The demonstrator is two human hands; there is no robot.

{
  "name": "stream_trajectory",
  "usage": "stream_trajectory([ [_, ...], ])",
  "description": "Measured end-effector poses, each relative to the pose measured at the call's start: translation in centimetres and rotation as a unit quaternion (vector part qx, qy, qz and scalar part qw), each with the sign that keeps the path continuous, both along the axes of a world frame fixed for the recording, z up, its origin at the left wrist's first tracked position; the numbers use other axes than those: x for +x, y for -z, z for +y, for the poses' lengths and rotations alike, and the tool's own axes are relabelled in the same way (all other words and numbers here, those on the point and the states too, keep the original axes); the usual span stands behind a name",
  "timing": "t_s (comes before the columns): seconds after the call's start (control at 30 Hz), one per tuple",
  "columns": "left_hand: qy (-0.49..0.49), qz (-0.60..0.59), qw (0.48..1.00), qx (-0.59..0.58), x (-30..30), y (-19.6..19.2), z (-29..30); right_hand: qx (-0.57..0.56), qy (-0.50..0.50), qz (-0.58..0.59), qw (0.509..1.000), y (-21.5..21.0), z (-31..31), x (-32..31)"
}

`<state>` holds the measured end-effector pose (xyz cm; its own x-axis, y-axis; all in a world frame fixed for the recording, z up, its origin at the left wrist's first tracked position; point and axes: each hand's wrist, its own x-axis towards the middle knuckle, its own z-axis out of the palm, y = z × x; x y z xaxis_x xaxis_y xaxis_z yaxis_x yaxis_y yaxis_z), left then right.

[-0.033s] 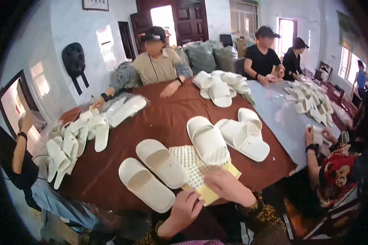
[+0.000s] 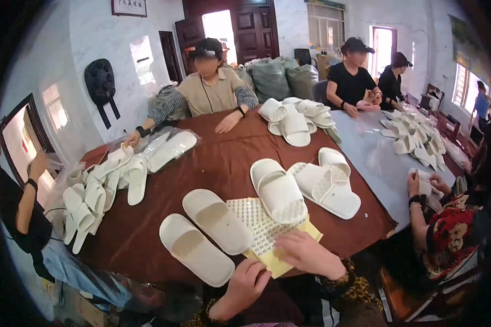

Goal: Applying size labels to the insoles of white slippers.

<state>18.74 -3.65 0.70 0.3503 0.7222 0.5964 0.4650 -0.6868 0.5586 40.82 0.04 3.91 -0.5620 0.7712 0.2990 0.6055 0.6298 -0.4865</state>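
A yellow-backed sheet of small printed stickers (image 2: 259, 226) lies on the brown cloth in front of me. My left hand (image 2: 247, 286) pinches its lower left edge, fingers curled. Over the sheet's right part, my right hand (image 2: 305, 253) rests with slightly bent fingers and the tips on the stickers; I see nothing held in it. Left of the sheet are two cream slippers side by side, a nearer slipper (image 2: 195, 250) and a farther slipper (image 2: 217, 220). Another slipper (image 2: 278, 191) overlaps the sheet's top edge, with more slippers (image 2: 327, 188) to its right.
Slippers are piled at the left (image 2: 95, 191), the far edge (image 2: 295, 120) and on the grey-blue table (image 2: 360, 136) at the right. Across from me a person (image 2: 213, 90) reaches toward plastic-wrapped slippers (image 2: 172, 150). Other people sit at the right; one stands at the left edge.
The whole view has shifted down very slightly. Both hands stay at the sticker sheet, and the slippers lie where they were.
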Motion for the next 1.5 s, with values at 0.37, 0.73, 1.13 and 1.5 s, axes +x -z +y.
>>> stream_trajectory([
  [0.37, 0.030, -0.127, 0.848, -0.514, -2.7, 0.4, -1.1, 0.090, 0.007, 0.020, 0.996, 1.0, -2.2, 0.4],
  [0.73, 0.145, -0.399, 0.643, -0.637, 0.4, 0.6, 2.2, 0.143, 0.027, 0.115, 0.983, 0.9, -1.6, -0.7],
  [1.13, 0.109, -0.441, 0.651, -0.608, 1.1, 0.8, 2.5, 0.015, -0.065, 0.063, 0.996, -0.5, -0.5, 0.2],
  [1.5, 0.065, -0.460, 0.665, -0.585, 1.9, 1.4, 1.7, -0.013, 0.001, 0.097, 0.995, 1.6, 3.2, -2.7],
])
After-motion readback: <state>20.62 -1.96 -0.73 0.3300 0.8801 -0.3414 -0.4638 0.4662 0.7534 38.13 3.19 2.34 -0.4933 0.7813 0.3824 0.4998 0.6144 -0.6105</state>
